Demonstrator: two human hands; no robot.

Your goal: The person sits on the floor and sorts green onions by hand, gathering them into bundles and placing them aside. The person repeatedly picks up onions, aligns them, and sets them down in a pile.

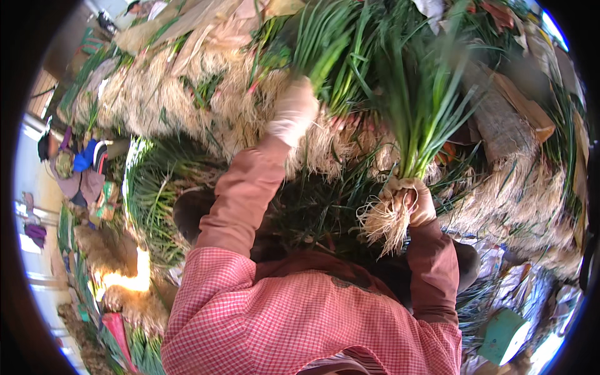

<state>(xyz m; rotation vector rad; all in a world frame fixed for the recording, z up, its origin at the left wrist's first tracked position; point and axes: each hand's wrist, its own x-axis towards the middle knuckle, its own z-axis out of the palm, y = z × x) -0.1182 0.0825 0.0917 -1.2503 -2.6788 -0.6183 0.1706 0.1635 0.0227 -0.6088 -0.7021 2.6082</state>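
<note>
- Nearest the camera, along the lower edge of the frame, is the person's red-and-white checked garment (281,325), with rust-coloured sleeves (240,200) running up from it.
- Right of centre, the right hand (414,201), in a pale glove, is clamped around the base of a bundle of green onions (415,106); the pale tangled roots (384,225) hang below the fist and the long green leaves fan up toward the top of the frame.
- Above centre, the left hand (292,112), also in a pale glove, reaches up into a second clump of green leaves (319,47); its fingers are buried in the greens, so I cannot tell whether they are closed on anything.
- The two hands are well apart, the left higher in the frame than the right.
- Behind both hands, a large heap of stacked onions (187,94) spans the upper half, with the straw-coloured root ends facing out and brown dried husks (200,28) lying on top.
- At the lower right lies a teal box-shaped thing (505,334) among scraps.
- At the far left edge another person (78,165) in blue and purple clothing sits low among more greens.
</note>
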